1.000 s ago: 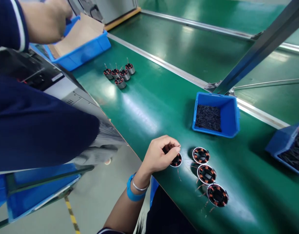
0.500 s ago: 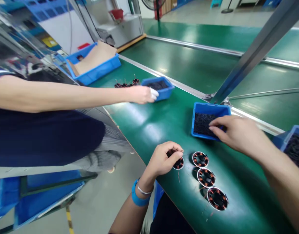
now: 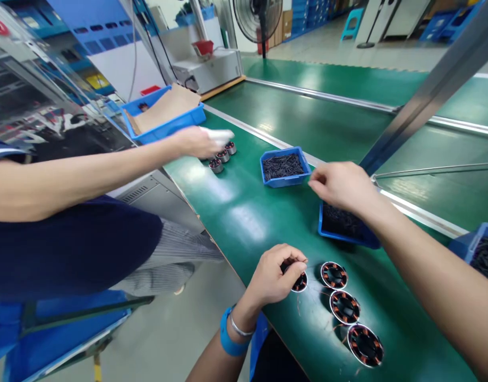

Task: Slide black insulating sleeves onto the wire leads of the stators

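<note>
My left hand (image 3: 276, 273) is closed around the upper edge of a round copper-wound coil part (image 3: 300, 282) on the green table (image 3: 244, 223). Thumb and fingertips meet at its top, near a thin wire. Just right of it, three similar coil parts (image 3: 344, 306) stand in a slanting row, thin copper wires trailing beside them. My right hand (image 3: 341, 185) is above the blue bin (image 3: 349, 241) of small black pieces, its fingers pinched together; whatever is between the fingertips is too small to make out.
A second blue bin (image 3: 284, 167) of black pieces sits farther back. At the left, another person's arm (image 3: 108, 159) reaches over more coil parts (image 3: 223, 155). A metal post (image 3: 422, 90) slants up behind my right hand. Another bin (image 3: 485, 249) is at the right edge.
My right hand has risen out of the blue bin and moved left. The other person's hand has left the farther bin for the coil parts at left. My left hand keeps its hold.
</note>
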Demonstrator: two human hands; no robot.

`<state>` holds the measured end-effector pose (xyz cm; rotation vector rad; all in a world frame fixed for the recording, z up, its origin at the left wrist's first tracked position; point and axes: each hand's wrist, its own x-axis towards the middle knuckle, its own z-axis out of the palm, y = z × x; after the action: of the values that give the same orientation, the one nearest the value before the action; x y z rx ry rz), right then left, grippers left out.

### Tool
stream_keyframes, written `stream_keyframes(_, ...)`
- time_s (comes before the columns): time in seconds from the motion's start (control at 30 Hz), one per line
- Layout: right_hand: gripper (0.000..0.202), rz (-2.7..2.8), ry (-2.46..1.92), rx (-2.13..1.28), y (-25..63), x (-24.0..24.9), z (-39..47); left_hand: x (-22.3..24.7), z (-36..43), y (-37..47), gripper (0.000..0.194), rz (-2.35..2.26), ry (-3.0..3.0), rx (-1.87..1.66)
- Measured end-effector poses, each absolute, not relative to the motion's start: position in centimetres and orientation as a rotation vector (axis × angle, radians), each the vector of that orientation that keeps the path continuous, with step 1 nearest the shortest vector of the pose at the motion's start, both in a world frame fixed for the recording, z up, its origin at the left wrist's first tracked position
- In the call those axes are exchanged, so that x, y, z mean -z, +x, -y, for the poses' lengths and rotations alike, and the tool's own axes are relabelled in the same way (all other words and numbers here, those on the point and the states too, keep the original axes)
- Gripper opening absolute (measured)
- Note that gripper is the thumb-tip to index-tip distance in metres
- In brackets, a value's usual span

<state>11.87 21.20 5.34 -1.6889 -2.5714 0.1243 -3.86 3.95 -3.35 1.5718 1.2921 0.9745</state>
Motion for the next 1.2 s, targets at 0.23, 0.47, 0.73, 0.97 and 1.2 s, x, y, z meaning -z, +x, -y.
stream_keyframes(0.23,0.028,2.637,-1.629,-0.19,4.2,-3.7,-29.0,3.4,-3.9,-3.9,0.008,-1.263,1.594,-1.01)
stream_keyframes(0.47,0.021,2.558,-1.662,-0.228,4.8,-3.3,-30.1,3.5,-4.3,-4.0,0.007,-1.241,1.589,-0.994)
stream_keyframes(0.73,0.012,2.181,-1.411,-0.396,9.0,-6.3,-22.1,3.8,-4.2,-4.0,0.007,-1.25,1.579,-0.989)
stream_keyframes(0.97,0.012,1.771,-1.366,-1.136,15.1,-1.1,-6.6,3.3,-4.1,-4.1,0.006,-1.22,1.637,-0.949)
stream_keyframes(1.2,0.015,1.587,-1.35,-1.181,14.9,1.2,-6.3,3.3,-4.0,-4.0,0.007,-1.224,1.655,-0.955)
